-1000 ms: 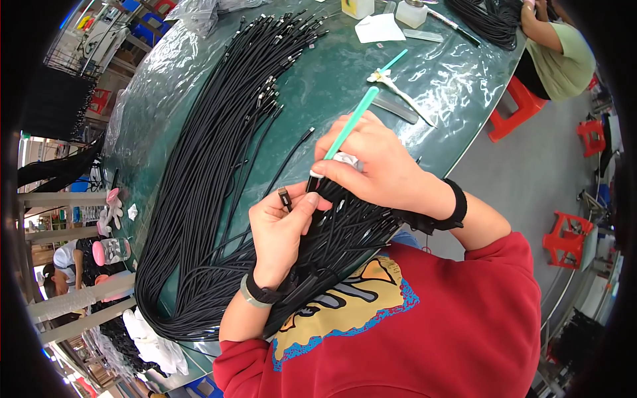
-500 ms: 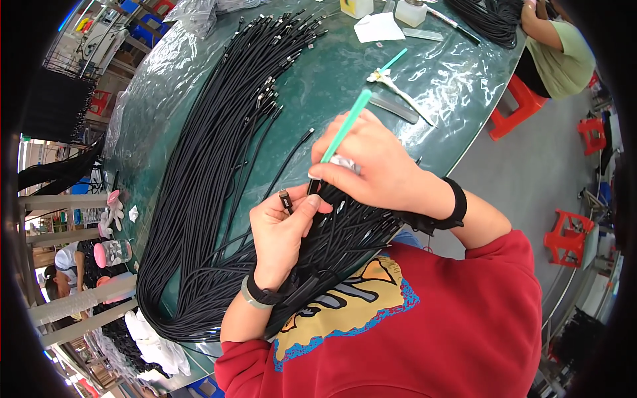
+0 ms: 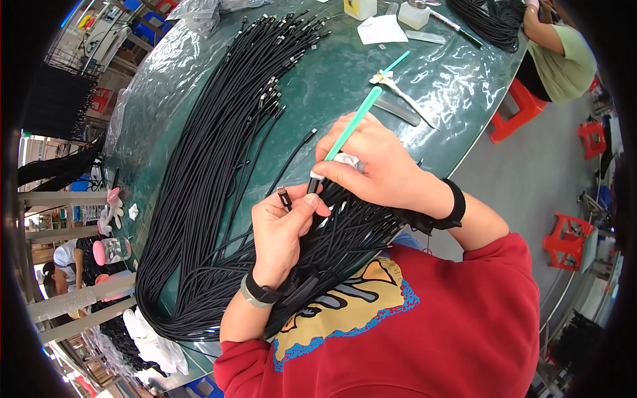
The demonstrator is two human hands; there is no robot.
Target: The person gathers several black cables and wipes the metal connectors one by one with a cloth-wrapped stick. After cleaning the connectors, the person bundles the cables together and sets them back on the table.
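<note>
My left hand (image 3: 277,232) is closed on black cable ends, pinching one black connector (image 3: 312,186) between thumb and fingers. A second connector (image 3: 284,198) sticks up between its fingers. My right hand (image 3: 378,162) grips a slim green stick (image 3: 353,125), tilted with its top away from me. Some white cloth (image 3: 348,160) is bunched in the same hand. The stick's lower end meets the pinched connector, where a bit of white shows; the exact contact is hidden by my fingers. Under both hands lies a bundle of black cables (image 3: 199,172), bent in a big loop.
On the green table (image 3: 332,79) beyond my hands lie another green stick with white wrapping (image 3: 396,62), a grey strip (image 3: 398,111), white paper (image 3: 381,30) and small bottles (image 3: 413,14). A co-worker (image 3: 564,60) sits at far right, near red stools (image 3: 517,109).
The green stick has tilted a little more to the right in my right hand. Both hands stay at the pinched connector, with the whole view shifted very slightly.
</note>
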